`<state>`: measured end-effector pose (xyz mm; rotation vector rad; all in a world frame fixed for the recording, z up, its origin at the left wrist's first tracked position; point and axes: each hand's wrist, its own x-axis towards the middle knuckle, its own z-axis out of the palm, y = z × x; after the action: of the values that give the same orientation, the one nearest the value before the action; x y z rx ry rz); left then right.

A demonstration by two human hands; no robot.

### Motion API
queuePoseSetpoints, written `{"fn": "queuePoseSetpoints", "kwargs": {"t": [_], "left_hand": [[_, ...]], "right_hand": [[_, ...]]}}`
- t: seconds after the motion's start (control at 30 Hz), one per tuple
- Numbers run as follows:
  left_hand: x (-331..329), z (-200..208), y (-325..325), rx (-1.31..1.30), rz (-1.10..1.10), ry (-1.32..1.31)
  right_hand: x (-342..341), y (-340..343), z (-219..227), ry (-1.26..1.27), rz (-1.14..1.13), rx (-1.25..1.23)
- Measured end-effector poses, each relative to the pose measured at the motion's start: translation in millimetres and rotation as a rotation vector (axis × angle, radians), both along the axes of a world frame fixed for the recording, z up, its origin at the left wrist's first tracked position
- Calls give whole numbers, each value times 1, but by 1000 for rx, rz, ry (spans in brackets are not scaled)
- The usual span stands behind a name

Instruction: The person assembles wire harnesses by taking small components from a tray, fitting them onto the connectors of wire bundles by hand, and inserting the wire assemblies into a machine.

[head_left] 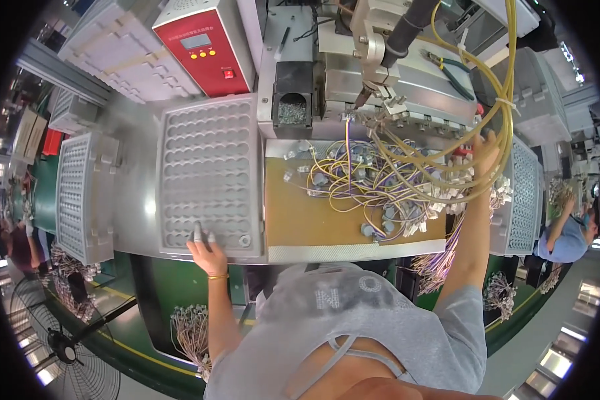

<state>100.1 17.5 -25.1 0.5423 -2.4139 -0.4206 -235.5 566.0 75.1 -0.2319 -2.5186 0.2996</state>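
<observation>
My left hand [208,255] is over the near edge of a pale plastic tray [210,175] with rows of round pockets. White finger covers are on its fingertips, and the fingers are apart with nothing visible between them. One small round part [245,240] sits in the tray's near right corner. At the right end of a metal bench machine [373,87], my right hand [485,157] is beside a red button [463,151]; yellow tubes and the hand itself hide its grip. Left of that hand lies a tangled heap of wired parts [360,177] with yellow and purple leads.
A red-fronted control box [203,53] stands behind the tray. Yellow tubes [503,87] loop over the right side. Pliers [450,70] lie on the machine. Stacked trays [83,197] are at left, more [523,197] at right. A fan [63,345] stands lower left; a co-worker [570,233] is at far right.
</observation>
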Motion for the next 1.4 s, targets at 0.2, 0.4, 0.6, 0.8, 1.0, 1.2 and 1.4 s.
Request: {"fn": "queuePoseSetpoints", "kwargs": {"t": [0.2,0.4,0.6,0.8,1.0,1.2,1.4], "left_hand": [[-9,24,-17,306,79,74],[-57,63,52,936,-272,364],[-76,115,109,1480,-481,99],[-80,125,136,1590,-760,-38],[-74,124,143,1618,-803,-67],[-73,133,140,1444,-784,-77],[-74,134,139,1182,-824,-89]], "right_hand": [[-1,6,-2,93,139,154],[-15,7,13,-111,76,282],[40,-32,46,-91,134,-160],[173,-176,80,-266,1093,-368],[179,-231,80,-284,1406,-359],[177,-240,87,-295,1488,-260],[174,-241,95,-396,1495,-138]]}}
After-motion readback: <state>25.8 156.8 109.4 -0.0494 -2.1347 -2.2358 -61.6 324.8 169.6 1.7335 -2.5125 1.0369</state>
